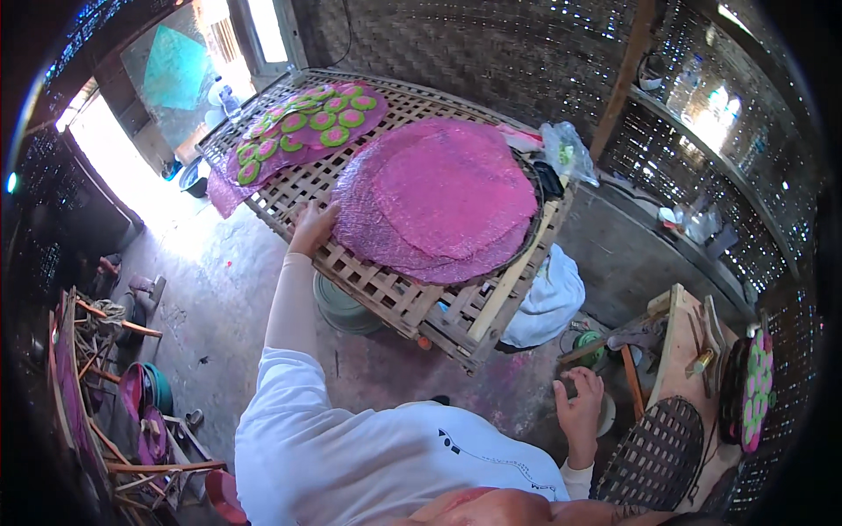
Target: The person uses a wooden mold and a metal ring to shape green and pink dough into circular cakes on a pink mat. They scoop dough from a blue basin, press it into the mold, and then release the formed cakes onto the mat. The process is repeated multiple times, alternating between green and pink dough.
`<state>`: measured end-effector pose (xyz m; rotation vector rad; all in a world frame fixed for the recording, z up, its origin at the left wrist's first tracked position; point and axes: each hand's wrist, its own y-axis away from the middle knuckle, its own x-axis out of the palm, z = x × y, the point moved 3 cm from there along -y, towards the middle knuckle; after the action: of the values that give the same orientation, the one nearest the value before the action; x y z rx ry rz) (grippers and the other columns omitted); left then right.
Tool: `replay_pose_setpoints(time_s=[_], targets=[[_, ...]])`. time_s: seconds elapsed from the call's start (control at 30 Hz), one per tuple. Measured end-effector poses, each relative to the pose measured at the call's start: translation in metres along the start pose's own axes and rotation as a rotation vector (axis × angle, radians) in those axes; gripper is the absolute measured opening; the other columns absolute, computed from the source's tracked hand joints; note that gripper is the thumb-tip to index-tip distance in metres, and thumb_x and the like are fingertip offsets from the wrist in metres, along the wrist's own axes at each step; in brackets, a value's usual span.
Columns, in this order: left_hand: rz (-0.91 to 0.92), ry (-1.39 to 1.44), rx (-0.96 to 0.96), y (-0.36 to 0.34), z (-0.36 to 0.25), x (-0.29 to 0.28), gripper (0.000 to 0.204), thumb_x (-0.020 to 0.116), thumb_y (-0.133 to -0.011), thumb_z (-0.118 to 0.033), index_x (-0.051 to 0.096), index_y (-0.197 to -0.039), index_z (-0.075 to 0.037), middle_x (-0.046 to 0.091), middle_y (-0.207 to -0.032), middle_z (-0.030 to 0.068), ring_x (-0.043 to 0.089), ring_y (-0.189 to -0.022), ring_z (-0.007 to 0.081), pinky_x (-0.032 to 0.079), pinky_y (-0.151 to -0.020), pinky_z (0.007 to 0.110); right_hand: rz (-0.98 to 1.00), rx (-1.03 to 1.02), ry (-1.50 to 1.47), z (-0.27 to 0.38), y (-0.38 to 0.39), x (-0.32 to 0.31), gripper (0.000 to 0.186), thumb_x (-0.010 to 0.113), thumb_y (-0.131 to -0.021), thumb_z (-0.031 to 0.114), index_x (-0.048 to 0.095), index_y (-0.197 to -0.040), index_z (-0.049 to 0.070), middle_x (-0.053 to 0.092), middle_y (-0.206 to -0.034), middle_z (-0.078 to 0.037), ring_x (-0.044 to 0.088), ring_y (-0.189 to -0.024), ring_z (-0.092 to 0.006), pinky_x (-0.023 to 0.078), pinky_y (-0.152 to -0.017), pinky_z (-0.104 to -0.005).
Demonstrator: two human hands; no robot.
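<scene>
A stack of large round pink-purple sheets (456, 188) lies on a slatted bamboo table (351, 260) in front of me, the top sheet brighter and smaller than those under it. My left hand (313, 228) reaches to the table's left side and touches down beside the stack's edge, fingers stretched out; whether a fingertip is under a sheet is hidden. Lower right, my right hand (581, 408) hovers away from the table with its fingers loosely bent and apart, holding nothing. Farther back on the table, several green rings with pink centres (334, 136) rest on another purple sheet (373, 114).
A clear plastic bag (566, 153) and a dark object (548, 178) sit at the table's right corner. White cloth (548, 298) and a bucket (342, 307) stand below. At right are a woven black tray (653, 447) and a wooden bench (684, 351); wooden clutter (132, 412) at left.
</scene>
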<state>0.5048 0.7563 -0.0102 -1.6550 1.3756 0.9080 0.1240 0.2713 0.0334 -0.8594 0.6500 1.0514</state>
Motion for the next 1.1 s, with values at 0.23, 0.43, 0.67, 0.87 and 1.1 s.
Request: replay_pose_setpoints(time_s=[0.23, 0.43, 0.67, 0.87, 1.1], targets=[[0.079, 0.249, -0.136, -0.006, -0.063, -0.011, 0.078, 0.07, -0.059, -0.052, 0.051, -0.116, -0.001, 0.042, -0.12, 0.0235, 0.035, -0.117, 0.0382, 0.034, -0.092, 0.041, -0.001, -0.007, -0.018, 0.015, -0.014, 0.003, 0.02, 0.062, -0.075, 0.019, 0.057, -0.087, 0.003, 0.053, -0.093, -0.011, 0.05, -0.094, -0.0305, 0.031, -0.092, -0.0466], [-0.206, -0.08, 0.071, -0.017, -0.089, -0.038, 0.034, 0.064, -0.068, -0.031, 0.058, -0.094, -0.009, 0.056, -0.098, 0.0143, 0.053, -0.096, 0.0317, 0.039, -0.082, 0.044, 0.008, 0.025, -0.025, 0.007, -0.005, 0.005, 0.02, 0.062, -0.075, 0.018, 0.057, -0.087, 0.003, 0.054, -0.092, -0.011, 0.05, -0.092, -0.0309, 0.033, -0.09, -0.0458], [-0.718, -0.21, 0.281, -0.005, -0.181, -0.154, 0.01, 0.053, -0.077, -0.021, 0.055, -0.084, -0.014, 0.062, -0.079, 0.0051, 0.059, -0.076, 0.026, 0.037, -0.069, 0.042, -0.051, 0.118, -0.005, -0.003, 0.015, -0.006, 0.02, 0.061, -0.075, 0.016, 0.057, -0.087, 0.002, 0.054, -0.092, -0.013, 0.051, -0.089, -0.0323, 0.034, -0.088, -0.0438], [-0.917, -0.326, 0.532, -0.041, -0.257, -0.209, 0.014, 0.05, -0.081, -0.026, 0.056, -0.089, -0.017, 0.063, -0.084, 0.0032, 0.06, -0.076, 0.0251, 0.036, -0.069, 0.04, -0.085, 0.109, -0.023, -0.009, 0.026, -0.009, 0.02, 0.061, -0.075, 0.017, 0.057, -0.088, 0.002, 0.056, -0.092, -0.015, 0.051, -0.088, -0.0338, 0.035, -0.086, -0.0439], [-1.132, -0.219, 0.643, -0.062, -0.323, -0.267, 0.016, 0.05, -0.081, -0.023, 0.059, -0.091, -0.014, 0.063, -0.085, 0.0077, 0.06, -0.081, 0.0263, 0.042, -0.07, 0.042, -0.107, 0.13, 0.0, -0.013, 0.037, -0.011, 0.021, 0.062, -0.075, 0.018, 0.057, -0.087, 0.002, 0.056, -0.091, -0.015, 0.051, -0.086, -0.0341, 0.036, -0.084, -0.0429]])
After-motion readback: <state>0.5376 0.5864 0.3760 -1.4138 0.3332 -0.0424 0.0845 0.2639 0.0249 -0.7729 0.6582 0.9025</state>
